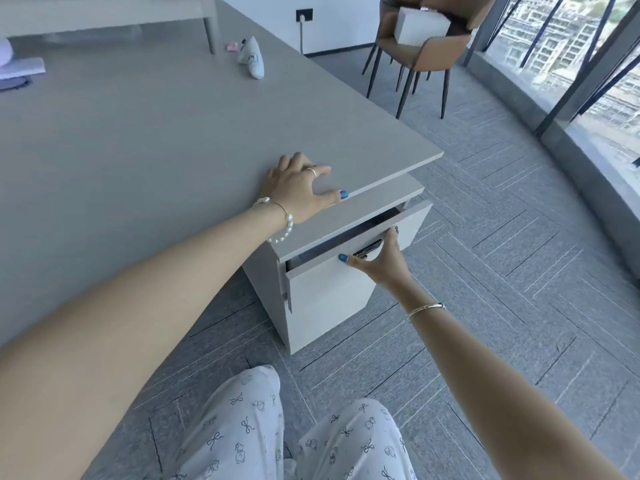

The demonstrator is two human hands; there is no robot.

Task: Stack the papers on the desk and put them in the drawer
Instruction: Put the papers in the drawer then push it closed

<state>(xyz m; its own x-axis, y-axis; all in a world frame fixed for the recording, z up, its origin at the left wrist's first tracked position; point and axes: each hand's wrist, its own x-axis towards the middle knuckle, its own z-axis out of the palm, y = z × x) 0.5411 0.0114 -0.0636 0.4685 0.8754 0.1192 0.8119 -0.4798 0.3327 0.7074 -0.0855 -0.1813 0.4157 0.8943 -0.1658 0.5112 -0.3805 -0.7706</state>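
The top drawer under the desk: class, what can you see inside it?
The top drawer is only slightly open. The right hand is on its front edge. Only a dark gap shows; the cabinet top covers any contents.

Grey worktop (145,133): my left hand (294,188) flat near its front corner; small white pouch (252,58) and pink item (232,46) at far edge; pale papers (20,67) at far left.

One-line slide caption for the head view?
Right hand grips the top edge of the slightly open drawer while the left hand rests flat on the desk.
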